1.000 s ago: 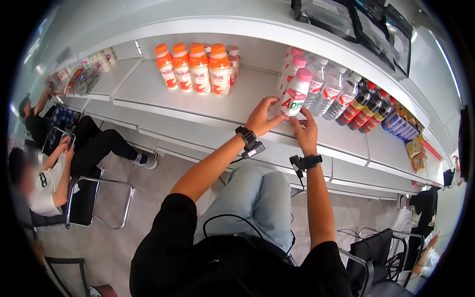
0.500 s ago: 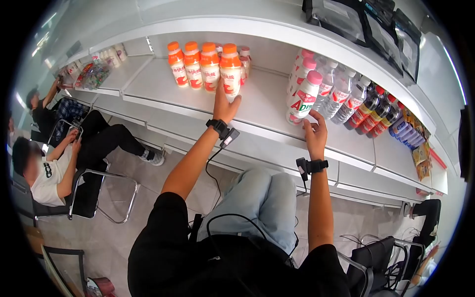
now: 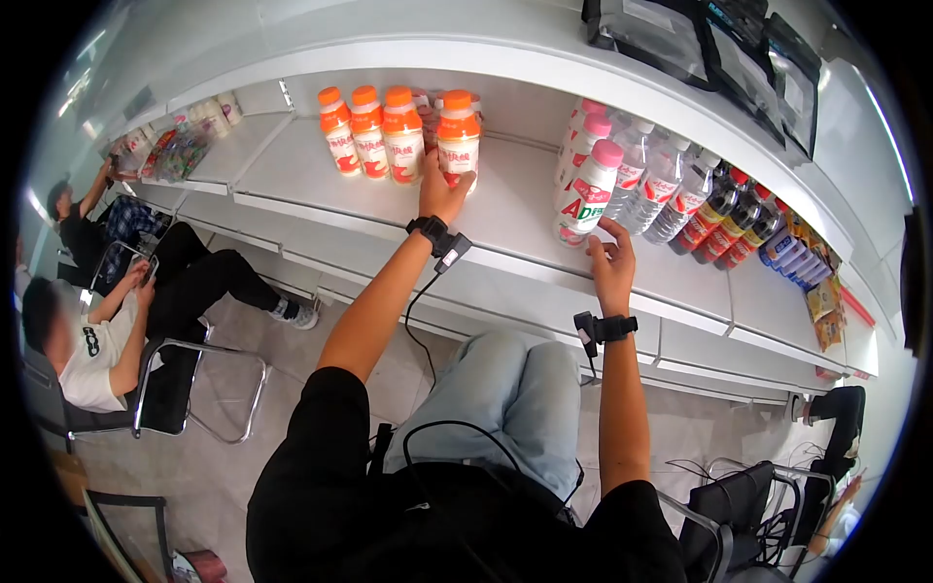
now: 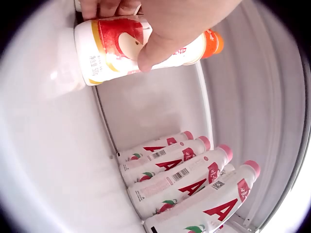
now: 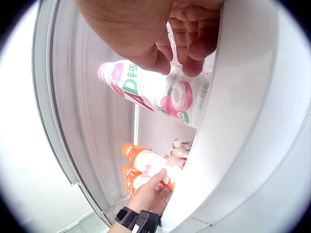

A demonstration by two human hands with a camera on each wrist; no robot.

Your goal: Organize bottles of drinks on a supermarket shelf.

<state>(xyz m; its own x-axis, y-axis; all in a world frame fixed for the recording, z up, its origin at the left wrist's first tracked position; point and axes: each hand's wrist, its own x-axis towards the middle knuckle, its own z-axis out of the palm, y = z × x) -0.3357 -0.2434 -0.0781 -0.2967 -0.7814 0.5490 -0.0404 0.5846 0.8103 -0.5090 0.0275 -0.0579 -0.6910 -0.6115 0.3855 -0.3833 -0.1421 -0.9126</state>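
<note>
My left hand (image 3: 444,194) grips an orange-capped drink bottle (image 3: 459,146) low on its body, thumb across the label in the left wrist view. This bottle stands upright on the shelf, a small gap to the right of several matching bottles (image 3: 401,136). My right hand (image 3: 612,264) is beside the base of the front pink-capped milk drink bottle (image 3: 588,194), fingers loosely bent. In the right wrist view its fingertips (image 5: 193,67) overlap the lower part of that bottle. More pink-capped bottles (image 4: 177,182) stand in a row behind it.
Clear water bottles (image 3: 666,189), dark red-labelled soda bottles (image 3: 724,219) and snack packs (image 3: 826,311) fill the shelf's right side. Small bottles (image 5: 180,151) stand behind the orange-capped ones. Above hangs the upper shelf edge (image 3: 437,53). A seated person (image 3: 102,350) is at left.
My left hand went from the pink-capped bottle to the rightmost orange-capped one, which has shifted right, away from its neighbours. My right hand stayed beside the front pink-capped bottle.
</note>
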